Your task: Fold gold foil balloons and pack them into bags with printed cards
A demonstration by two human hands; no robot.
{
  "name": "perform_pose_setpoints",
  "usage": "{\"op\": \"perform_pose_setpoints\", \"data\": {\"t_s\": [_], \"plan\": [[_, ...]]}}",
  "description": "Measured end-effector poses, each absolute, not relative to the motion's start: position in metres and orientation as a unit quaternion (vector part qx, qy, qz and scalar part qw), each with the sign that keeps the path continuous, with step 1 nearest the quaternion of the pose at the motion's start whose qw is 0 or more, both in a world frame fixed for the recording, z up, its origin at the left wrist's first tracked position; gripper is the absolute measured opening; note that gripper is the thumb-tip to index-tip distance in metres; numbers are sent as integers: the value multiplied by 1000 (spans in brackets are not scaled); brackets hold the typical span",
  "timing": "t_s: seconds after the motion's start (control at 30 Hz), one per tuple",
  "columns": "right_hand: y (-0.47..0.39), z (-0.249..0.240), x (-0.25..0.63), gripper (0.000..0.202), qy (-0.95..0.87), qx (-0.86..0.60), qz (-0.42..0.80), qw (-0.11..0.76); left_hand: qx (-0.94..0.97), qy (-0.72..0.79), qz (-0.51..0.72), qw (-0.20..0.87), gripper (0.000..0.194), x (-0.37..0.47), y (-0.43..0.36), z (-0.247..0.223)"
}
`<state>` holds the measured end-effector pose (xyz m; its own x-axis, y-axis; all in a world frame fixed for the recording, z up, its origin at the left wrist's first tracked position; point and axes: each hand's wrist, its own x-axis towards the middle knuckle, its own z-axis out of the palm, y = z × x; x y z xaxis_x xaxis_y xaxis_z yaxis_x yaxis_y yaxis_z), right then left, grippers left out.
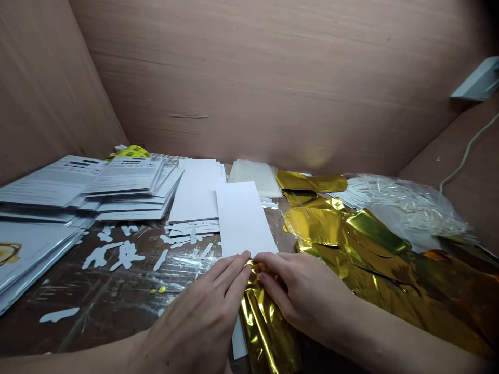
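Note:
A folded gold foil balloon (265, 332) lies lengthwise in front of me, partly over a white paper card (245, 215). My left hand (206, 301) rests along its left side, fingers together and their tips pressed on the foil's far end; its thumb is hidden. My right hand (302, 285) pinches that same end between thumb and forefinger. The two hands' fingertips nearly meet there. Below my left hand, a strip of the card shows beside the foil.
More flat gold foil balloons (315, 226) spread across the right. Behind them is a clear bag of thin white straws (409, 205). Stacked packets (125, 176) fill the left, next to white cards (198, 189) and translucent sleeves (253, 174). White paper scraps (127, 254) litter the brown table.

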<state>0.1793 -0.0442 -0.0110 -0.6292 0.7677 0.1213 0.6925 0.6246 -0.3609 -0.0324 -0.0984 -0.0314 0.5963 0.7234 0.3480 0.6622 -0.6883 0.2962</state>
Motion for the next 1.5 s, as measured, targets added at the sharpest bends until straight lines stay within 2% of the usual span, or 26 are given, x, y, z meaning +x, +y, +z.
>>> {"op": "perform_pose_setpoints", "data": {"t_s": [0.2,0.47,0.67,0.87,0.97,1.13,1.37,1.5], "plan": [[-33,-19,180,20,-898,-406,124,115,896,386,210,62,93,-34,-95,-34],[-23,-8,181,26,-920,-345,151,107,897,381,222,22,67,-26,-95,-39],[-19,-6,180,29,-931,-339,119,68,922,345,172,13,60,-28,-95,-37],[-9,-2,184,27,-933,-332,114,72,913,357,194,33,75,-25,-97,-42],[4,1,193,27,-936,-309,151,80,903,366,220,30,65,-23,-98,-44],[22,-4,212,29,-944,-282,143,94,885,392,249,32,55,-21,-101,-40],[29,-9,216,25,-947,-252,159,123,876,412,243,58,59,-23,-101,-28],[26,-9,203,19,-947,-247,153,134,878,409,247,36,57,-23,-99,-25]]}}
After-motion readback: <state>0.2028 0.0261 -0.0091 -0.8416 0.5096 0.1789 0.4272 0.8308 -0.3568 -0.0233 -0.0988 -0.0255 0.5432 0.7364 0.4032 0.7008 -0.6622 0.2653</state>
